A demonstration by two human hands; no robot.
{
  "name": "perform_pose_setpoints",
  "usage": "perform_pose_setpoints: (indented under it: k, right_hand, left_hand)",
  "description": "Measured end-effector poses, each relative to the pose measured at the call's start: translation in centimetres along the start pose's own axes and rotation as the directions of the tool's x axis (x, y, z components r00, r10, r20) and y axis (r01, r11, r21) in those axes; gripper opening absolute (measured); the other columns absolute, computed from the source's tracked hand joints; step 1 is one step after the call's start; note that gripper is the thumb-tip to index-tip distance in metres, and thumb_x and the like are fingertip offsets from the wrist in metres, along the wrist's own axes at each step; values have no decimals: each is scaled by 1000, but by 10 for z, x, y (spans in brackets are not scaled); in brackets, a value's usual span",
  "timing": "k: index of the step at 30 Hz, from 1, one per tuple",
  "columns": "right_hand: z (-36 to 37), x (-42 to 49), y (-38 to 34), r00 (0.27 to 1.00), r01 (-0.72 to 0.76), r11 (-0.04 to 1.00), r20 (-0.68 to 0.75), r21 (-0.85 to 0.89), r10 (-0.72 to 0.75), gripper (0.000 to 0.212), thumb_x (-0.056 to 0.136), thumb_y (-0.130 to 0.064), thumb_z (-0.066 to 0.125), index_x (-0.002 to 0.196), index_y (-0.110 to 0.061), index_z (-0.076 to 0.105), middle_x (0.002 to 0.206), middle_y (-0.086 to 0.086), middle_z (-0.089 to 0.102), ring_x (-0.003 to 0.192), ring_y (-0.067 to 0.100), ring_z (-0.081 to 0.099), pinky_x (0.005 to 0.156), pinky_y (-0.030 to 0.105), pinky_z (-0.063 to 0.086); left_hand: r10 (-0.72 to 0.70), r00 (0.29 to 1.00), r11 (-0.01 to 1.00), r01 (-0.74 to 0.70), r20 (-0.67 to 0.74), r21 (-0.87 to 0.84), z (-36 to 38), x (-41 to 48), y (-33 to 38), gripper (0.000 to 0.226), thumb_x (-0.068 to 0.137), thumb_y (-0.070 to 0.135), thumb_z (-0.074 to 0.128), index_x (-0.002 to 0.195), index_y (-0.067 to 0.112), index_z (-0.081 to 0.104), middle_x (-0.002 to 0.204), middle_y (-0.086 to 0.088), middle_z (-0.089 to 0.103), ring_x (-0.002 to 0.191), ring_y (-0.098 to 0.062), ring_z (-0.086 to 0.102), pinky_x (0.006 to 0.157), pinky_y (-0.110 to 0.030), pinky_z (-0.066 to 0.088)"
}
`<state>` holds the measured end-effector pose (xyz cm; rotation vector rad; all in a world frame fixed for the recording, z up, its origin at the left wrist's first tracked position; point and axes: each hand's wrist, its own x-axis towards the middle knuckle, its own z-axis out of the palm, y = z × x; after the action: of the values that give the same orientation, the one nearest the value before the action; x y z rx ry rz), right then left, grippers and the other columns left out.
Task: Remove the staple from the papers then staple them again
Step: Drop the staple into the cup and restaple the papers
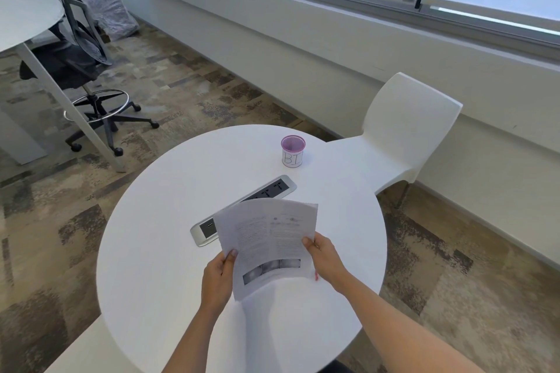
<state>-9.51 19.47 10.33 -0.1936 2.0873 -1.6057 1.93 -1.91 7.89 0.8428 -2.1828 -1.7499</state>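
Observation:
I hold a stack of printed papers (266, 239) above the round white table (157, 239); the sheets carry text and a row of dark pictures near their lower edge. My left hand (218, 278) grips the papers' left edge, thumb on top. At the right edge my right hand (322, 257) pinches them, and a small pink object (316, 275) shows just under that hand. The sheets are fanned apart at the top left. No staple or stapler can be made out.
A pink mesh cup (292, 150) with a white "BI" label stands at the table's far side. A grey power strip panel (266, 191) is set into the tabletop, partly behind the papers. A white chair (403, 130) stands far right, a black office chair (81, 48) far left.

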Motion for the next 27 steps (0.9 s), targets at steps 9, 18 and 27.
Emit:
perform_pose_setpoints:
  k: [9, 18, 27]
  right_hand:
    - [-5, 14, 0, 998, -38, 992, -41, 120, 43, 18, 101, -18, 50, 115, -17, 61, 110, -2, 73, 99, 15, 70, 87, 34, 58]
    - [-7, 29, 1, 990, -143, 986, 6, 84, 143, 18, 101, -28, 51, 114, -18, 58, 106, 4, 73, 98, 22, 70, 85, 44, 58]
    - [-41, 42, 44, 999, -50, 735, -38, -676, 33, 37, 98, -11, 46, 135, -16, 47, 136, 7, 50, 120, 27, 47, 98, 33, 40]
  left_hand:
    - [-3, 1000, 999, 3, -14, -33, -7, 17, 15, 22, 95, 33, 61, 84, 21, 76, 79, 1, 78, 71, -21, 72, 64, -42, 59]
    - [-19, 999, 994, 16, -27, -105, -8, 21, 31, 22, 93, 28, 65, 79, 15, 77, 76, -2, 78, 68, -17, 73, 61, -33, 59]
    - [-28, 997, 995, 21, -74, -102, -15, 30, 46, 23, 92, 31, 66, 78, 15, 76, 73, 4, 78, 63, -9, 72, 51, -19, 55]
